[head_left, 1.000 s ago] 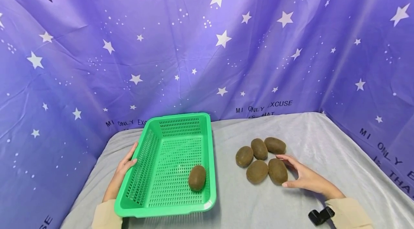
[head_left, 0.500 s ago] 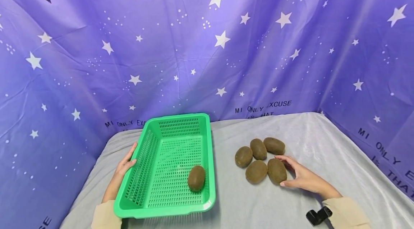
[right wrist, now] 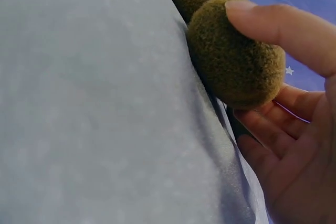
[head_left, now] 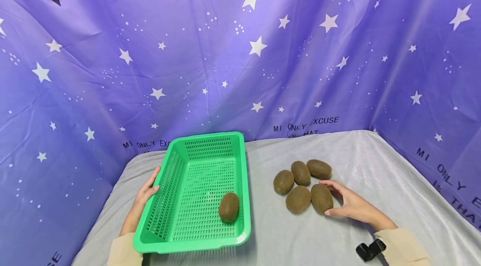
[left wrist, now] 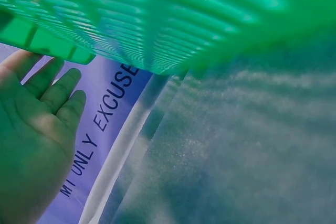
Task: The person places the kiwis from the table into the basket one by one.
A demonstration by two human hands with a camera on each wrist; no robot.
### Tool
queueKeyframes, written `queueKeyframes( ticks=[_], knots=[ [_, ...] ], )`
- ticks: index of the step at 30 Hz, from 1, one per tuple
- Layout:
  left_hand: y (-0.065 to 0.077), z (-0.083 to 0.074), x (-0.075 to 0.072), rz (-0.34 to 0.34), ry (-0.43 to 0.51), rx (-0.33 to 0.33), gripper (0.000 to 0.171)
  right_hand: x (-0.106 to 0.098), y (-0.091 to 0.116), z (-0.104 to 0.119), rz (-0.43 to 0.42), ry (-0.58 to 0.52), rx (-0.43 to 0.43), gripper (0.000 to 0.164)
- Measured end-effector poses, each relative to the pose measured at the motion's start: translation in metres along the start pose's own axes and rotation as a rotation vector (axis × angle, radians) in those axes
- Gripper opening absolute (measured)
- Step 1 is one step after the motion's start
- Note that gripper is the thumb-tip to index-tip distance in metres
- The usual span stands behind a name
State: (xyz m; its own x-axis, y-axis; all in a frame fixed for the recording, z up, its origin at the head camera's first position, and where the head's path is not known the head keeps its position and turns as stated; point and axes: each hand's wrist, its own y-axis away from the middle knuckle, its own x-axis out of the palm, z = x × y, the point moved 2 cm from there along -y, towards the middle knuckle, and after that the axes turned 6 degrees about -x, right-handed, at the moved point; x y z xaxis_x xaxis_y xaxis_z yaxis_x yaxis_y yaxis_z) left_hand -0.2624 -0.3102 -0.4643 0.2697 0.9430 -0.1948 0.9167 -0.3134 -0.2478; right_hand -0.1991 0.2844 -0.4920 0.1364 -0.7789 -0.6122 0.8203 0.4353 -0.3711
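Observation:
My right hand [head_left: 351,204] has its thumb and fingers about a brown kiwi [head_left: 321,199], the nearest right one of a small group on the cloth. In the right wrist view, the thumb [right wrist: 278,22] lies on this fuzzy kiwi [right wrist: 231,59], with the other fingers at its far side. At the left, my left hand [head_left: 142,197] touches the outer left rim of a green plastic basket [head_left: 246,182]. The left wrist view shows the fingers [left wrist: 62,88] fairly straight, below the basket's lip; the thumb is hidden there. One kiwi [head_left: 229,207] lies inside the basket.
Several more kiwis [head_left: 298,199] lie close together on the grey cloth [head_left: 285,241], right of the basket. A purple curtain with stars [head_left: 210,49] hangs behind and at both sides. A black wrist device [head_left: 370,250] sits at the right sleeve.
My right thumb has shifted slightly to the left, in against the kiwi. The left hand, the basket and the other kiwis look unchanged apart from a slight camera shift.

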Motion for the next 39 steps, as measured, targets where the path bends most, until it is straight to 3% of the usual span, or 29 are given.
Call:
queueKeyframes(
  ticks=[15,24,35,39],
  knots=[
    [0.000,-0.002,0.000,-0.027,-0.077,0.000,0.056,-0.004,-0.003,0.009,-0.033,0.086,0.018,0.072],
    [0.003,-0.005,0.003,-0.004,0.060,-0.130,0.057,-0.007,-0.006,0.014,-0.021,0.080,-0.027,0.070],
    [0.004,-0.006,0.001,-0.033,-0.026,-0.187,0.057,-0.007,-0.019,0.030,0.017,-0.053,-0.070,0.066],
    [0.003,-0.006,0.001,-0.052,-0.037,-0.188,0.057,-0.005,-0.027,0.037,0.025,-0.047,-0.062,0.066]
  ],
)
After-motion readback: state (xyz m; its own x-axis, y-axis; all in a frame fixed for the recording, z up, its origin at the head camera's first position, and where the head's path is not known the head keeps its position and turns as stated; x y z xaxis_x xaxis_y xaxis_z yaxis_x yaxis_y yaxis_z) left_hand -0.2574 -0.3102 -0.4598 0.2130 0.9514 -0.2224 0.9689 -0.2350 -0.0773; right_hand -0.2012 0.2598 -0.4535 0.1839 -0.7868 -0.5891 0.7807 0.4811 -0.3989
